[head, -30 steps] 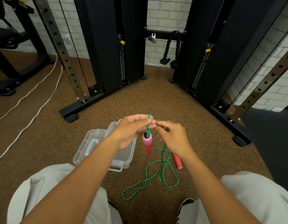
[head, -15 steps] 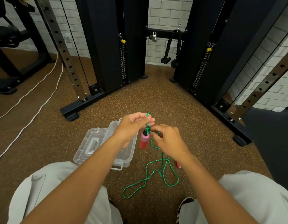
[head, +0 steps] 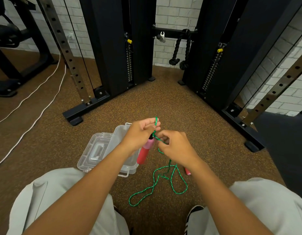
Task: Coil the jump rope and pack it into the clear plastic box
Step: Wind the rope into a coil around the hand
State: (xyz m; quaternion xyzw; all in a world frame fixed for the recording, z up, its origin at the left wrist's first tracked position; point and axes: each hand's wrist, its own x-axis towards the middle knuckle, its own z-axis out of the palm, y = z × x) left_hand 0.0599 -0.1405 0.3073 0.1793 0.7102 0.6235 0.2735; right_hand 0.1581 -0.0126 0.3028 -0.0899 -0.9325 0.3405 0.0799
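The green jump rope (head: 170,180) hangs from my hands and loops on the brown floor between my knees. My left hand (head: 140,133) pinches the rope near its upper end, and one pink-and-red handle (head: 144,152) dangles below it. My right hand (head: 175,146) grips the rope just beside the left hand, fingers curled round it. The second red handle (head: 187,171) lies on the floor, mostly hidden behind my right wrist. The clear plastic box (head: 130,167) sits open on the floor under my left forearm, its lid (head: 96,150) lying to its left.
Black cable-machine columns (head: 113,48) stand ahead, their base feet (head: 74,116) reaching onto the floor. A black rope attachment (head: 180,48) hangs at the back. White cables (head: 36,102) trail across the floor on the left. My grey-clad knees frame the bottom.
My right hand has drawn closer to the left hand and lower. The dangling handle has swung left and tilted. The loops on the floor have shifted slightly.
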